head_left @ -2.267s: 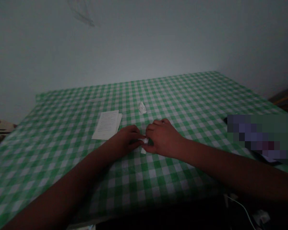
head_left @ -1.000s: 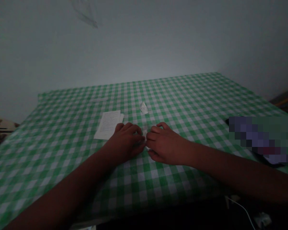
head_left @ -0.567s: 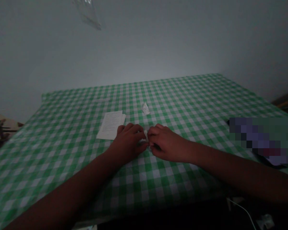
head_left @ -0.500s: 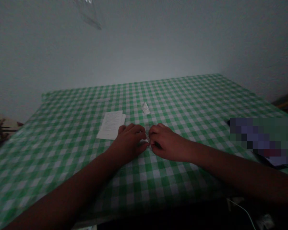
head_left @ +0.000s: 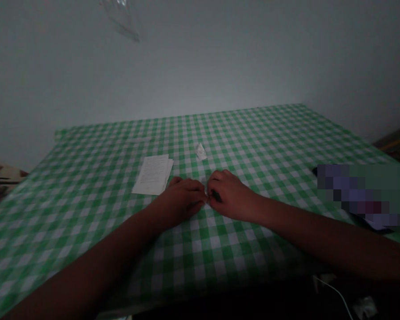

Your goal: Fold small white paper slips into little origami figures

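Note:
My left hand (head_left: pixel 182 199) and my right hand (head_left: pixel 227 194) meet over the middle of the table, thumbs and fingers pinched together. Between the fingertips a sliver of white paper (head_left: pixel 206 198) shows; the rest of it is hidden by the fingers, so its shape cannot be made out. Just left of my left hand lies a small stack of printed sheets (head_left: pixel 152 174). Beyond the hands sits a small folded white paper piece (head_left: pixel 201 152), apart from both.
A green-and-white checked cloth (head_left: pixel 253 146) covers the table. At the right edge lies a dark flat object (head_left: pixel 375 224), mostly blurred out by pixels. A pale wall (head_left: pixel 203 62) stands behind. Below the front edge a white cable (head_left: pixel 336 291) hangs in shadow.
The fingers of my left hand have closed down lower over the paper, so less white shows between the hands. My right hand has shifted slightly. The sheets and folded piece stay put.

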Demonstrator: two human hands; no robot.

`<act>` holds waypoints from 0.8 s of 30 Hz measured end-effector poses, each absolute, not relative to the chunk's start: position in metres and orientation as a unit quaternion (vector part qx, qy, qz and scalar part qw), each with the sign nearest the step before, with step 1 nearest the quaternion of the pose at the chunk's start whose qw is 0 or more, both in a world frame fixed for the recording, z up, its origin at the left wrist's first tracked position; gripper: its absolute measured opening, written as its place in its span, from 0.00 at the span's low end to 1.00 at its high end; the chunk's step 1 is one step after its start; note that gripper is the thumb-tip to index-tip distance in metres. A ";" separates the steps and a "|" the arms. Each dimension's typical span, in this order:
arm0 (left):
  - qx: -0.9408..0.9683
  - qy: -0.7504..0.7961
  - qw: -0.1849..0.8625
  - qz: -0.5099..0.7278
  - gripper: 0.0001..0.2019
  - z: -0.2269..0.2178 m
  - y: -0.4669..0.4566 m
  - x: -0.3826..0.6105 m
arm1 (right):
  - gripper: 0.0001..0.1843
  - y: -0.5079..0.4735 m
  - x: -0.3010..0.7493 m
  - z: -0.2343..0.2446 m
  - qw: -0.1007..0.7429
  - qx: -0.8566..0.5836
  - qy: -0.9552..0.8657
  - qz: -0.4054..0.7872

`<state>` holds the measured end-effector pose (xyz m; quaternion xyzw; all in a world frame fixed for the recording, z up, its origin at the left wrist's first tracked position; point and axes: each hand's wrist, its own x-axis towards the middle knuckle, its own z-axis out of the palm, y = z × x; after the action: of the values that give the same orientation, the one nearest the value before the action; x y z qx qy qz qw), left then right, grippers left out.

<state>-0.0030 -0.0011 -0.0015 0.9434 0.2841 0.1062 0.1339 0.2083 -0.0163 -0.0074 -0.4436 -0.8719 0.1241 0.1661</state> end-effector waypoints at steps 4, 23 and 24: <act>0.948 0.280 0.124 0.087 0.10 0.000 0.001 -0.006 | 0.08 -0.014 0.208 -0.006 0.138 -0.487 -0.861 0.050; 0.918 0.345 0.165 0.102 0.10 -0.007 -0.010 0.003 | 0.06 -0.005 0.215 -0.008 0.162 -0.411 -0.887 0.136; 0.918 0.344 0.168 0.106 0.09 -0.007 -0.009 0.003 | 0.06 -0.005 0.214 -0.010 0.163 -0.412 -0.886 0.138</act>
<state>0.0027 -0.0094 -0.0070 0.9177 0.3441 0.1062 0.1678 0.2141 -0.0055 -0.0096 -0.4119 -0.8859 0.1378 0.1630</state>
